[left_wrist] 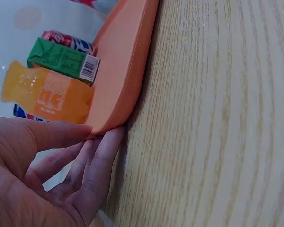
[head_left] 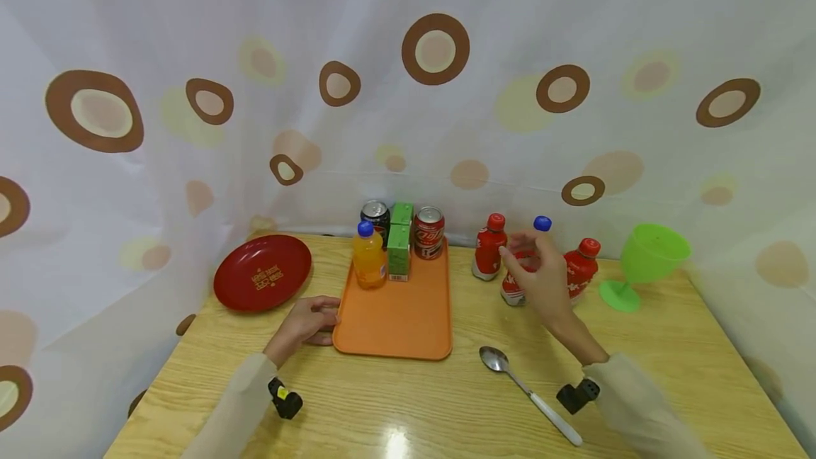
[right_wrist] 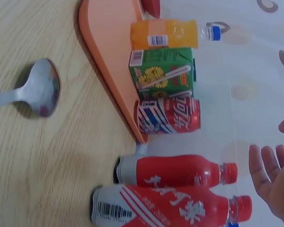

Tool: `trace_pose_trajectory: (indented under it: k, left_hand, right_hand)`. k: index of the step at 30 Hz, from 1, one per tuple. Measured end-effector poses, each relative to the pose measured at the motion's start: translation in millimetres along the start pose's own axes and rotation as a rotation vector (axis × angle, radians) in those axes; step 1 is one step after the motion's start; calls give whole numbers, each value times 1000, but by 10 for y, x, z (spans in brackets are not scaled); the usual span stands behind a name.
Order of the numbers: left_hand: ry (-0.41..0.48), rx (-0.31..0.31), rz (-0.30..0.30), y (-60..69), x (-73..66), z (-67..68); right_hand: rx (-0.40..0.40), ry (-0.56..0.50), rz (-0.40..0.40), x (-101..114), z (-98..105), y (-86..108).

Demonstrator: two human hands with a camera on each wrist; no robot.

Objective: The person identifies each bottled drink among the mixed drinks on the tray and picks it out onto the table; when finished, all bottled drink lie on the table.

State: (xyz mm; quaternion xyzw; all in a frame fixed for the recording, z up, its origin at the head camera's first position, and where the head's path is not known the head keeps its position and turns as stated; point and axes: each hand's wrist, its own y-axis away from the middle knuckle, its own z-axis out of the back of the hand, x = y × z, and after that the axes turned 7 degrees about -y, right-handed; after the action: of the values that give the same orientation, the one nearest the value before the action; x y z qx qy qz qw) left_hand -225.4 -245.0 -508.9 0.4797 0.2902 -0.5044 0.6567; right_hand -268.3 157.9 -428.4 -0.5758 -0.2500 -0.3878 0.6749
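Observation:
My left hand (head_left: 312, 319) holds the left edge of an orange tray (head_left: 392, 328), thumb on the rim and fingers against its outer side. On the tray's far part stand an orange drink bottle (head_left: 368, 261), green drink cartons (head_left: 399, 253), a red can (head_left: 428, 234) and a dark can (head_left: 376, 214). Over the red-and-white bottles right of the tray hovers my right hand (head_left: 542, 282), fingers spread and holding nothing. Those bottles include a left one (head_left: 489, 250), a middle one (right_wrist: 161, 205) and a right one (head_left: 581, 271). A blue cap (head_left: 542, 223) shows behind the hand; its bottle is mostly hidden.
A spoon (head_left: 535, 399) with a white handle lies in front, right of the tray. The dark red plate (head_left: 261, 275) leans at the back left. At the far right stands a green goblet (head_left: 650, 257). A patterned curtain (head_left: 408, 140) closes off the back.

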Motion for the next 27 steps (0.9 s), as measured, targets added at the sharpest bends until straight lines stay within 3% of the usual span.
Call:
trace_pose_trajectory:
  k: [10,16,22,27]
  left_hand:
    - [4,-5,-7,-28,22,6]
    - [6,7,-22,-14,6,-1]
    - [9,19,-25,6,-24,-4]
    - [-2,0,-21,-21,11,0]
  right_hand:
    - [64,-134,-87,-67,-375,-26]
    - [99,-162,-145,-146,-583,-32]
    - [135,-141,-148,-188,-752,-4]
    - [140,-135,-96,-92,-942,-57]
